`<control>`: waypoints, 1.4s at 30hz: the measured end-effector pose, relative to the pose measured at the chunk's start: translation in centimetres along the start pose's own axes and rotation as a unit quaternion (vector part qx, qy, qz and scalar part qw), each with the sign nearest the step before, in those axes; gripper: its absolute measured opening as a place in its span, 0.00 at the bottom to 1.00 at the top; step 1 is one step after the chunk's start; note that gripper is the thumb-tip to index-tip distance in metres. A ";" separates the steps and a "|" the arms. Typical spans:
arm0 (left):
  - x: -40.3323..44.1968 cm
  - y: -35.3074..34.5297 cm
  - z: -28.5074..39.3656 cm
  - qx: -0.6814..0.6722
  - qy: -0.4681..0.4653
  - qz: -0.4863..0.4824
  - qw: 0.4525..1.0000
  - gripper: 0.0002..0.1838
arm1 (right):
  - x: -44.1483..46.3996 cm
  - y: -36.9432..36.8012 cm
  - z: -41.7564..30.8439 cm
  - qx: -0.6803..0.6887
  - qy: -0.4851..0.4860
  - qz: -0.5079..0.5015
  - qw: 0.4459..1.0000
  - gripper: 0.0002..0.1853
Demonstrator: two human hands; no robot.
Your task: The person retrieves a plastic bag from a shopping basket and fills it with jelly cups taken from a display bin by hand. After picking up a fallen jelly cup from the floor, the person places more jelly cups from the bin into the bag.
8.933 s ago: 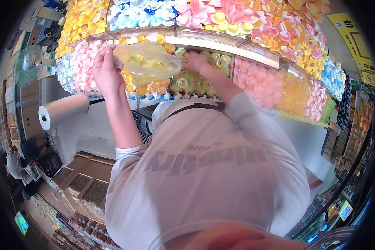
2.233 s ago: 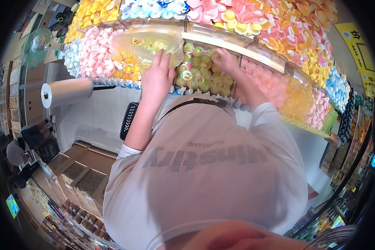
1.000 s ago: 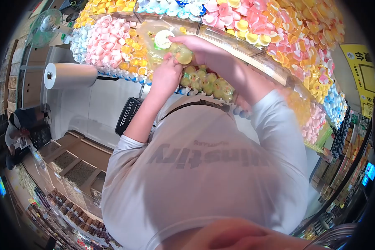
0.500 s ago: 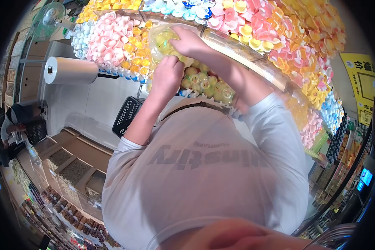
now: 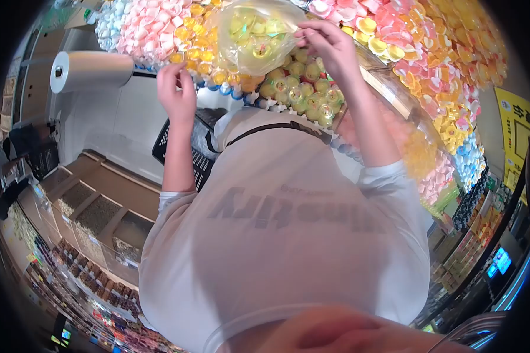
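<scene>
Head | bag (image 5: 285, 12): edge rightward in right hand (image 5: 334, 50) | long axis unclear

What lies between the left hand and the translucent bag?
In the head view, a patch of yellow-orange pieces lies between the left hand and the translucent bag.

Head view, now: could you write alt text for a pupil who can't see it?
A person's right hand pinches the edge of a see-through bag holding green cups, beside more loose green cups. The left hand is raised apart from the bag, near small orange cups; a pale roll is further left.
</scene>
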State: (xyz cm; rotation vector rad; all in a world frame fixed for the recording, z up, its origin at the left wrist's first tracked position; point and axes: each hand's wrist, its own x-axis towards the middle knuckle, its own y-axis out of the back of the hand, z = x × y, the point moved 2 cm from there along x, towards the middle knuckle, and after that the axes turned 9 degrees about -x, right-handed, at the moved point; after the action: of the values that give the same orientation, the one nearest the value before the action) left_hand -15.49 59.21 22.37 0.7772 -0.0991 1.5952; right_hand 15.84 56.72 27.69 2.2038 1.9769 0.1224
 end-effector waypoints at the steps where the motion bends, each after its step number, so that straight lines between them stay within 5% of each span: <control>1: -0.6 1.5 -1.7 0.021 0.049 0.030 0.998 0.07 | -0.6 0.4 0.8 0.017 0.019 0.013 1.000 0.11; 7: -12.2 10.1 -14.6 0.087 0.262 0.142 0.951 0.08 | -6.4 0.3 2.6 -0.007 -0.068 0.000 0.998 0.10; 12: -24.2 11.2 -14.9 0.251 0.413 -0.101 0.870 0.14 | -8.8 -4.4 3.5 0.002 -0.169 -0.164 0.972 0.10; 15: -31.7 9.3 -13.6 0.238 0.555 -0.255 0.756 0.24 | -10.0 -7.2 4.9 0.038 -0.166 -0.250 0.953 0.10; 17: -41.1 7.8 -15.9 0.115 0.570 -0.212 0.786 0.31 | -11.2 -9.0 6.3 0.037 -0.160 -0.302 0.939 0.10; 19: -41.8 5.6 -11.5 0.083 0.580 -0.263 0.767 0.38 | -12.8 -10.8 7.9 0.034 -0.148 -0.363 0.919 0.11; 20: -44.1 5.0 -11.2 0.136 0.518 -0.364 0.763 0.44 | -13.7 -11.9 9.1 0.029 -0.169 -0.394 0.903 0.11; 23: -40.8 5.0 -6.8 0.198 0.571 -0.339 0.721 0.47 | -16.2 -14.6 12.4 0.023 -0.248 -0.463 0.850 0.11; 24: -39.7 5.1 -6.0 0.221 0.632 -0.374 0.641 0.46 | -17.4 -15.3 14.6 0.006 -0.224 -0.477 0.850 0.10; 27: -41.6 6.7 -4.0 0.264 0.580 -0.346 0.689 0.25 | -18.7 -17.1 18.5 -0.026 -0.264 -0.465 0.845 0.10; 28: -42.5 7.1 -3.3 0.264 0.585 -0.339 0.688 0.25 | -19.0 -17.8 20.1 -0.028 -0.262 -0.473 0.841 0.10; 33: -44.7 9.1 -2.6 0.297 0.593 -0.302 0.685 0.19 | -18.3 -21.1 35.1 -0.070 -0.362 -0.320 0.873 0.08; 39: -44.8 11.8 -2.8 0.261 0.658 -0.243 0.663 0.25 | -13.1 -27.0 62.9 -0.198 -0.477 -0.257 0.817 0.11; 41: -45.7 12.3 -2.7 0.264 0.654 -0.226 0.672 0.25 | -10.6 -30.5 70.1 -0.235 -0.466 -0.247 0.816 0.16; 42: -46.0 12.5 -2.4 0.274 0.636 -0.212 0.689 0.25 | -9.3 -32.5 73.4 -0.298 -0.385 -0.281 0.827 0.18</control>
State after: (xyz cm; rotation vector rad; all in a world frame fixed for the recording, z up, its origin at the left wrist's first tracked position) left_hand -29.02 18.80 0.90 -0.0653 1.5231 1.3790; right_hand -3.84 45.14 -49.89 0.9770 1.6755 -0.1828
